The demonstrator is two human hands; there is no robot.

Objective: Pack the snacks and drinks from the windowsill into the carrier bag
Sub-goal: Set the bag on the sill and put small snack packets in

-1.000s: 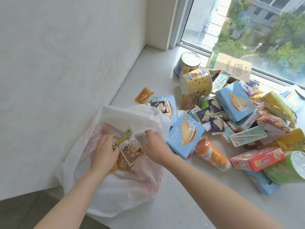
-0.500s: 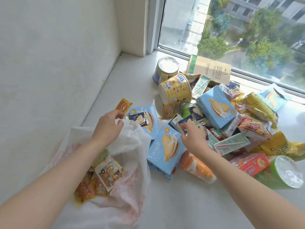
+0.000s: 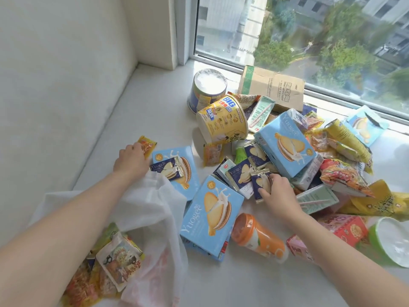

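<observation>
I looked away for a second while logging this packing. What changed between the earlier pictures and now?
Both hands left the carrier bag and reached forward over the windowsill. The left hand let go of the packets in the bag and now grips the orange sachet. The right hand pinches a dark blue biscuit packet. The bag, blue boxes and orange bottle stayed put.

White carrier bag slumped open, snack packets inside, blue biscuit box, orange drink bottle lying beside
</observation>
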